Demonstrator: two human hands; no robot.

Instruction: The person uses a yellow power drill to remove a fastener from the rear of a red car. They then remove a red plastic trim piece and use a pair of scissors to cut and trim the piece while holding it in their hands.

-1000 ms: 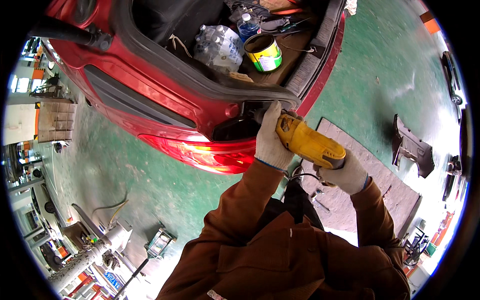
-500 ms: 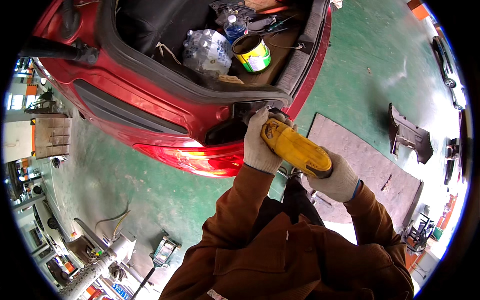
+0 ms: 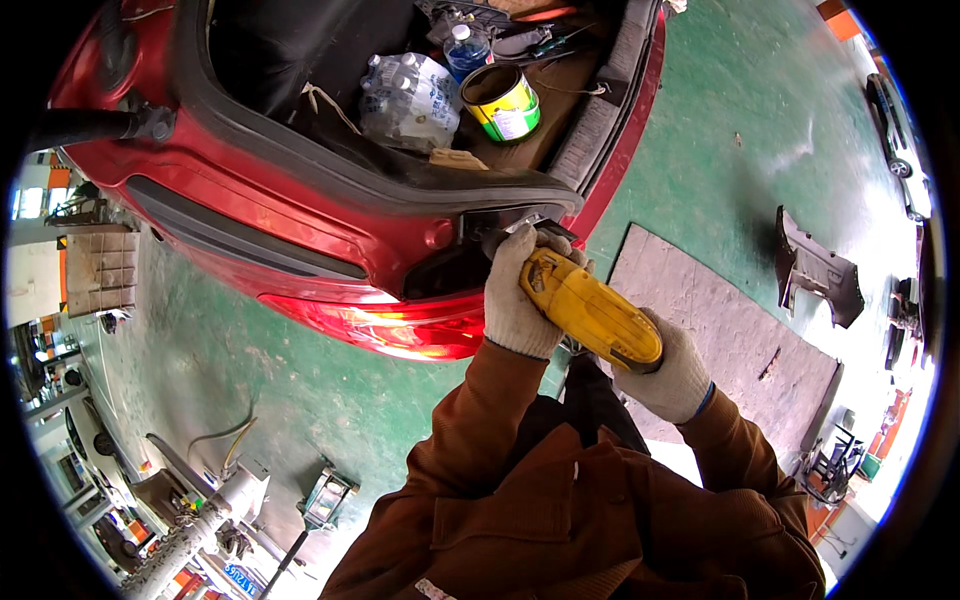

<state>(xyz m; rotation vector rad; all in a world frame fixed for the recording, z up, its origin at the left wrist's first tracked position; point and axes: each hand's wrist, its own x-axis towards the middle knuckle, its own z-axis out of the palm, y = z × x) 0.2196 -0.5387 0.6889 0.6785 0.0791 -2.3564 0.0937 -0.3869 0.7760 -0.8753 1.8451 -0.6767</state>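
One bright red tail light (image 3: 400, 328) sits leftmost among what I pick out on my feed, on the rear corner of a red car (image 3: 340, 235). Beside it, the gloved left hand (image 3: 515, 310) wraps the front of a power tool (image 3: 592, 310); its working end I cannot see. The tool slants down rightward, its rounded yellow casing darkly scuffed near the front, with a black rear cap. The gloved right hand (image 3: 672, 375) grips that end.

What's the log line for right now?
left hand: on front of yellow power tool; right hand: on its rear; near: red car, tail light
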